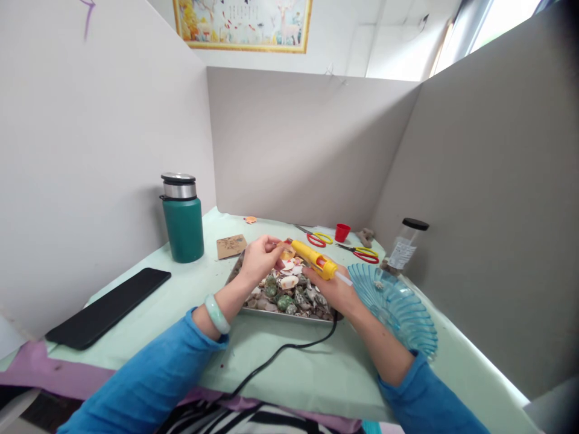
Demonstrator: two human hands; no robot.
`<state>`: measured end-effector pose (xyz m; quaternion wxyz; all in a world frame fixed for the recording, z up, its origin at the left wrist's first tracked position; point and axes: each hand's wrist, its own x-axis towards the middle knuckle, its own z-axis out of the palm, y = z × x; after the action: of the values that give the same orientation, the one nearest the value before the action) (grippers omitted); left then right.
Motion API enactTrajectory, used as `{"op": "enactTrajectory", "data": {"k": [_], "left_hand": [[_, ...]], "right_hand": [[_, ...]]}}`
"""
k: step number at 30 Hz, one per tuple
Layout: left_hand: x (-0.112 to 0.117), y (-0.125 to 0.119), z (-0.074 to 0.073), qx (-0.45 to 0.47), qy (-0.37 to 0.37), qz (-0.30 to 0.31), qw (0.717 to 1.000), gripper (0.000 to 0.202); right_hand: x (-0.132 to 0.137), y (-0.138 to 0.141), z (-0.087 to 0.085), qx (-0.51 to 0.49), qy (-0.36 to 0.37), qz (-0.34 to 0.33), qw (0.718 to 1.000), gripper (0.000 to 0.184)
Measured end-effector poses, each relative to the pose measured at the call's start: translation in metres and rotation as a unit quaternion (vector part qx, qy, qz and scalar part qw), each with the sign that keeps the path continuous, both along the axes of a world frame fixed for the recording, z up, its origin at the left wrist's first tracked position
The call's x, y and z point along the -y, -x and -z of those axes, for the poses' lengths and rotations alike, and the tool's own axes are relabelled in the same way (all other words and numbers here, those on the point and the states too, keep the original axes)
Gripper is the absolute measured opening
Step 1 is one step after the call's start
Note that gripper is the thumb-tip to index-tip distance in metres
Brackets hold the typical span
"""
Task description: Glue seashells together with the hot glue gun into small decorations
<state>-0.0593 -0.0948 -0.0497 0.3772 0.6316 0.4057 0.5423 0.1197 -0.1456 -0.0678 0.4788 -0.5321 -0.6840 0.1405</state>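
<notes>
My right hand (333, 292) is wrapped around a yellow hot glue gun (312, 258), its nozzle pointing left and a clear glue stick poking out of the back. Close to the nozzle, my left hand (261, 260) pinches a small flat orange piece (286, 251); its exact kind is hard to make out. Both hands are over a shallow metal tray (284, 314) filled with stones and shells. Several green speckled shells (284, 302) and a whitish shell (289, 281) lie on the pile. Part of the tray is hidden behind my hands.
The gun's black cord (280, 351) runs toward my lap. At left stand a green bottle (183, 223) and a black flat case (111, 307). Behind are a brown card (231, 246), scissors (316, 240) and a red cup (342, 232). A blue glass plate (402, 313) and jar (406, 244) are right.
</notes>
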Motion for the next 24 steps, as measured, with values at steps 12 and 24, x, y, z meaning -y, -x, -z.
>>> {"op": "enactTrajectory", "data": {"k": [12, 24], "left_hand": [[0.0, 0.0007, 0.0005, -0.011, -0.008, 0.0, 1.0, 0.027], [-0.0059, 0.007, 0.0002, 0.115, 0.056, 0.066, 0.99, 0.032]], "right_hand": [[0.0008, 0.0002, -0.0007, -0.001, 0.002, -0.002, 1.0, 0.029], [0.0011, 0.0002, -0.0036, -0.02, 0.017, 0.007, 1.0, 0.035]]}}
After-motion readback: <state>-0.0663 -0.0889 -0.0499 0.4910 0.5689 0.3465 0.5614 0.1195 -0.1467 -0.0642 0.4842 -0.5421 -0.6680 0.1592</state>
